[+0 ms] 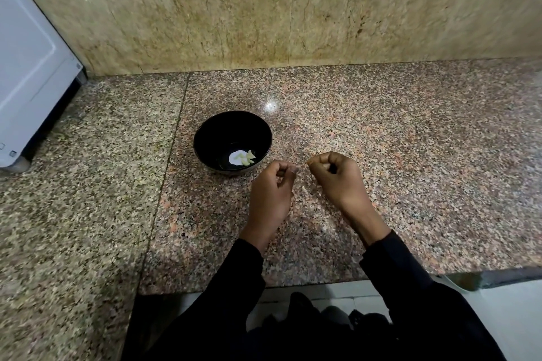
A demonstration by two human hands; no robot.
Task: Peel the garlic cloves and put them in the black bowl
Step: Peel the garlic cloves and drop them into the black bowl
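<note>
- Now the right hand (334, 176) curls round what looks like a garlic clove (326, 166), mostly hidden; squeezed hard, it could slip out onto the counter (410, 141)
- left hand (274, 193) has its fingers curled, thumb on fingertips; I cannot tell if it holds skin
- black bowl (205, 132), just left of the hands, holds peeled cloves (248, 158); a careless toss could miss it
- pale scrap (303, 188) between the hands could get mistaken for a clove
</note>
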